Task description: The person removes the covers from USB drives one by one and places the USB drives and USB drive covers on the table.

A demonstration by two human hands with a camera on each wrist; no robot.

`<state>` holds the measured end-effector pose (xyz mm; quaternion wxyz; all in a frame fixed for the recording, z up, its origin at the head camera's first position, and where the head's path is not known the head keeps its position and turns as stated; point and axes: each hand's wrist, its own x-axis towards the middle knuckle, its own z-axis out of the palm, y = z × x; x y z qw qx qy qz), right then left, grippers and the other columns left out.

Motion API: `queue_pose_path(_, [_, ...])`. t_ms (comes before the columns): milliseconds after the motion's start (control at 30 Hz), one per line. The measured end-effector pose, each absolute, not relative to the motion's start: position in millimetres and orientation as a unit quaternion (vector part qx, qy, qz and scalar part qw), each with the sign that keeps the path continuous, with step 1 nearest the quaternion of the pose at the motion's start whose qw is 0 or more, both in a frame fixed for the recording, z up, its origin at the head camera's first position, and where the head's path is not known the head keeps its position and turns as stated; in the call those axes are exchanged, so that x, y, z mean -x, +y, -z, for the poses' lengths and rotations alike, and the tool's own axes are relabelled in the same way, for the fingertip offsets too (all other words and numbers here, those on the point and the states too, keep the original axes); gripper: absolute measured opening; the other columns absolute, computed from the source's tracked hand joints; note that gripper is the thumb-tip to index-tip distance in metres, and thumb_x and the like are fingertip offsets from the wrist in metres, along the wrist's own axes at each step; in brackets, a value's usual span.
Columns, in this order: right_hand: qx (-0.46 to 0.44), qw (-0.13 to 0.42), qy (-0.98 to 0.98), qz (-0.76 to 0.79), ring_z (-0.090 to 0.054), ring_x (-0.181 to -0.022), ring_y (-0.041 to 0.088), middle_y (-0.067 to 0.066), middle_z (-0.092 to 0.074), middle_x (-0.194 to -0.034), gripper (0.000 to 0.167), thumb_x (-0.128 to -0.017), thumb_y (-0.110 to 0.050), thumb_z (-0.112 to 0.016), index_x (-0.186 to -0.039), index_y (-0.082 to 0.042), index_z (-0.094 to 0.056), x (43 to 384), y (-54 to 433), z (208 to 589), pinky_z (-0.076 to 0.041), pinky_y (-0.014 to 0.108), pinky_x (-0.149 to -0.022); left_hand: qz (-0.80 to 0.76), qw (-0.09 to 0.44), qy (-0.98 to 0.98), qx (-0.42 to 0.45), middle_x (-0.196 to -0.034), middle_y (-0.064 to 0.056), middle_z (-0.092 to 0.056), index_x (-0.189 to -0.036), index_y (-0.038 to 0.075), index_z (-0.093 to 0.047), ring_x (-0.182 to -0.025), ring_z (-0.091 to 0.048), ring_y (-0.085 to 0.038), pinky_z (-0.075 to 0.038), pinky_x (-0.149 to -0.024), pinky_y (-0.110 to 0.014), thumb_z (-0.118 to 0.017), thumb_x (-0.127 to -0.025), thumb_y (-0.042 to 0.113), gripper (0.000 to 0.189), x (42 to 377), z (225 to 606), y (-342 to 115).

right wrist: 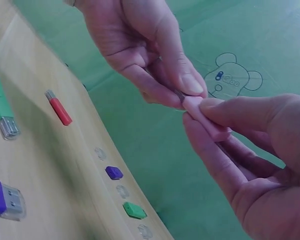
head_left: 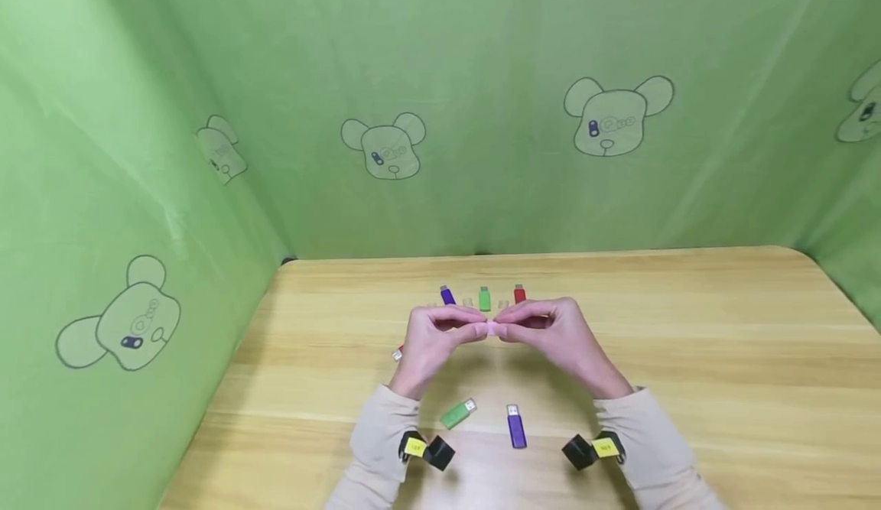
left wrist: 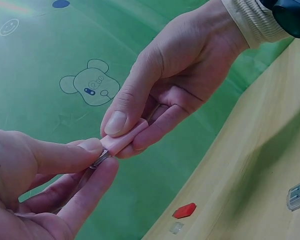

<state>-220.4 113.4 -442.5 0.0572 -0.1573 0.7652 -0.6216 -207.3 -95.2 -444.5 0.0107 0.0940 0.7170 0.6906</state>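
Above the table, both hands meet at a small pink USB stick point(right wrist: 207, 120). My right hand point(head_left: 554, 334) pinches its pink body between thumb and fingers. My left hand point(head_left: 437, 338) pinches the metal plug end, seen in the left wrist view; the fingertips hide whether a clear cap is on it. Nearer the table's front lie a green USB stick point(head_left: 457, 414) and a purple USB stick point(head_left: 517, 427), both with clear caps over their plugs. Beside the left hand a red USB stick point(right wrist: 60, 110) lies on the table, mostly hidden in the head view.
Along the far side of the wooden table point(head_left: 688, 326) lie another purple stick point(head_left: 447, 295), a green stick point(head_left: 485, 299) and a red stick point(head_left: 519, 293). Loose clear caps point(right wrist: 122, 191) lie among them. A green curtain point(head_left: 482, 212) stands behind the table.
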Motion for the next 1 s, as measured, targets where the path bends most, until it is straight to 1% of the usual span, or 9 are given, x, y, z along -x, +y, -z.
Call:
queue_pose_path(200, [0.174,0.071,0.766,0.615,-0.072,-0.092,0.019,0.011,-0.075,-0.102,0.024,-0.078,-0.022,-0.082,-0.097,-0.008,-0.076,223.4,113.7,440.0,-0.06,0.026,-0.081,-0.692,0.015,0.716,-0.092,-0.102,-0.01,-0.075,-0.093,0.002,-0.076,-0.104,-0.067,-0.019,-0.058,-0.089,-0.031,-0.082,-0.077,0.011,0.019,205.9,444.0,-97.5])
queue_pose_path(433, [0.169,0.055,0.773,0.609,-0.072,-0.089,0.018,0.007,-0.076,-0.099,0.024,-0.078,-0.027,-0.082,-0.096,-0.012,-0.077,223.4,107.2,438.4,-0.061,0.026,-0.079,-0.696,0.008,0.714,-0.077,-0.104,-0.013,-0.075,-0.095,0.002,-0.076,-0.099,-0.069,-0.02,-0.06,-0.084,-0.03,-0.081,-0.078,0.012,0.02,205.0,443.8,-100.0])
queue_pose_path(633, [0.165,0.07,0.769,0.614,-0.072,-0.092,0.019,0.009,-0.075,-0.103,0.025,-0.078,-0.023,-0.082,-0.097,-0.009,-0.076,221.5,110.1,437.1,-0.061,0.026,-0.08,-0.707,0.03,0.701,-0.087,-0.108,-0.018,-0.073,-0.097,-0.004,-0.074,-0.099,-0.07,-0.02,-0.06,-0.086,-0.032,-0.08,-0.078,0.007,0.022,204.1,441.7,-100.8])
queue_pose_path(867, [0.141,0.054,0.775,0.614,-0.072,-0.088,0.017,0.009,-0.076,-0.1,0.028,-0.077,-0.028,-0.083,-0.096,-0.009,-0.076,217.4,110.0,436.7,-0.06,0.025,-0.079,-0.704,0.033,0.704,-0.087,-0.102,-0.015,-0.075,-0.096,-0.002,-0.074,-0.091,-0.072,-0.02,-0.061,-0.082,-0.032,-0.08,-0.078,0.009,0.022,205.9,439.3,-98.7])
queue_pose_path(1000, [0.14,0.062,0.769,0.62,-0.073,-0.087,0.018,0.012,-0.075,-0.1,0.027,-0.077,-0.025,-0.083,-0.096,-0.007,-0.076,215.8,110.6,435.8,-0.061,0.026,-0.079,-0.706,0.042,0.701,-0.092,-0.102,-0.014,-0.075,-0.096,-0.004,-0.073,-0.091,-0.072,-0.02,-0.061,-0.083,-0.033,-0.08,-0.078,0.007,0.023,206.9,440.0,-99.8])
